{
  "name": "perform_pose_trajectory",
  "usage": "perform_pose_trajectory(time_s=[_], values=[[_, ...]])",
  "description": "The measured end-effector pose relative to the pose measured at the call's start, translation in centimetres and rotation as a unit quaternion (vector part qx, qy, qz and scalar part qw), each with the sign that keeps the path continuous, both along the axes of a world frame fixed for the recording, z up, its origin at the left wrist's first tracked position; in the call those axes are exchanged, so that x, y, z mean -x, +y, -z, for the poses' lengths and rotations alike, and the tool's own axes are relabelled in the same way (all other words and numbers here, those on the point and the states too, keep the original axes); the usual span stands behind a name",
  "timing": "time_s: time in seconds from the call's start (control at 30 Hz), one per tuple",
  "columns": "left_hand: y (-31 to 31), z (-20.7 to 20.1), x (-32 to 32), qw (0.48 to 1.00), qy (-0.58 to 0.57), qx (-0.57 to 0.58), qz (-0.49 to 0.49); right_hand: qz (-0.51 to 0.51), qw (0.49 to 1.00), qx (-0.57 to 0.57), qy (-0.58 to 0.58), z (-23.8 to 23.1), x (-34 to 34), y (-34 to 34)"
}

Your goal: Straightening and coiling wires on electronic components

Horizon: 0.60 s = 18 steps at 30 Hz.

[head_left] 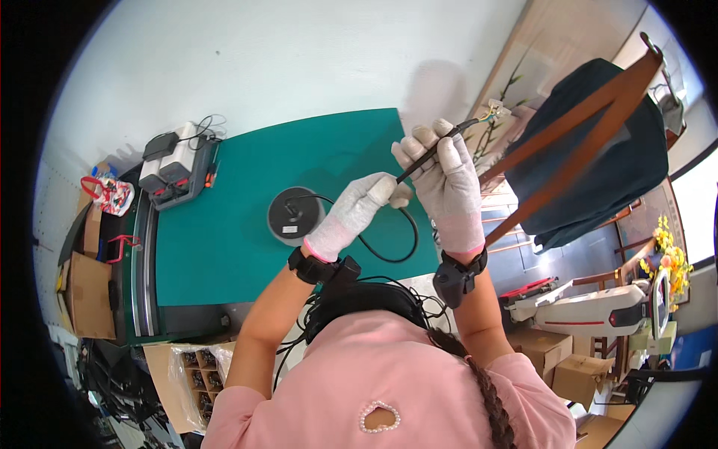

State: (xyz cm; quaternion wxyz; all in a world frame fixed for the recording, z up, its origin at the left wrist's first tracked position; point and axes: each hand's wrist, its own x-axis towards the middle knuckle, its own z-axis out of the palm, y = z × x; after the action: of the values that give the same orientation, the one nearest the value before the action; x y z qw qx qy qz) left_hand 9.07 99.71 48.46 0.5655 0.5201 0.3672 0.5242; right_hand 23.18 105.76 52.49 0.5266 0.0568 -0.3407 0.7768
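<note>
Both my hands wear pale gloves and hold one black cable [427, 156] above the green tabletop. My left hand [363, 206] is closed round it lower down, thumb on top. Farther along, my right hand [446, 170] pinches it near the end, where thin coloured wires lead to a small whitish connector [499, 109]. Below my left hand the cable hangs in a loop and runs back to a round dark grey unit [292, 217] standing on the table, with a small white label on its top.
A green table [217, 254] stands against a white wall. At its left side are grey-and-black equipment [176, 168] and a metal rail [146, 277]. A partitioned carton [173, 382] sits at lower left. Brown straps [580, 127] and dark cloth [591, 179] hang at right.
</note>
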Motion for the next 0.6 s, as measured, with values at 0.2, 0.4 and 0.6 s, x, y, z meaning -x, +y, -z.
perform_pose_trajectory(time_s=[0.2, 0.4, 0.6], values=[[3.0, -1.1, -3.6, 0.972, 0.223, -0.034, -0.062, 0.268, 0.93, 0.039, -0.248, -0.7, -4.7, -0.3], [5.6, -1.1, -8.8, 0.904, 0.389, -0.127, -0.122, 0.363, 0.884, 0.009, -0.295, -0.4, -9.0, 0.5], [6.0, 1.9, -10.3, 0.975, 0.207, -0.069, -0.045, 0.417, 0.882, 0.024, -0.217, -0.1, -13.7, 0.3]])
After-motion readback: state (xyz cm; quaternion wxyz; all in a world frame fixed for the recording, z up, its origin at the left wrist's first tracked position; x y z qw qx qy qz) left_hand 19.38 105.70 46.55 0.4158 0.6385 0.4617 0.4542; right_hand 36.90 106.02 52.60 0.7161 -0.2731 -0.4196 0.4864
